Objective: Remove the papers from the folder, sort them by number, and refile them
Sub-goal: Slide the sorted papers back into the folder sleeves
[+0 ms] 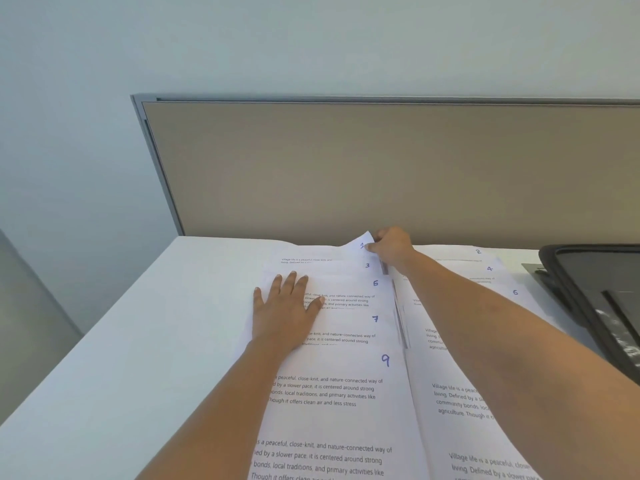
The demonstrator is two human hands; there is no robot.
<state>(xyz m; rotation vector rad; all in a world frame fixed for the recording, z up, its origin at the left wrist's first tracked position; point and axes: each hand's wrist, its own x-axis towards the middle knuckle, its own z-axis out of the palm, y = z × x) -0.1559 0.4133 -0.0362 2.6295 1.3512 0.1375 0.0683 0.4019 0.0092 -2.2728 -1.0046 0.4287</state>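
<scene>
Fingers of the right hand pinch the raised corner of the white printed sheet numbered 1, upper centre; the left hand lies flat, fingers straight, on overlapped odd-numbered sheets. A sharp pull could tear that corner.

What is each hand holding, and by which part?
The right hand pinches sheet 1 by its lifted top-right corner; the left hand lies flat on the papers.

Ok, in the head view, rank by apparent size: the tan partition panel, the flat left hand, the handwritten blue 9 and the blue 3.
1. Tan fabric partition panel
2. Left hand
3. Handwritten blue 9
4. Handwritten blue 3; the 9 is nearer the camera, so their true order is unsure.
</scene>
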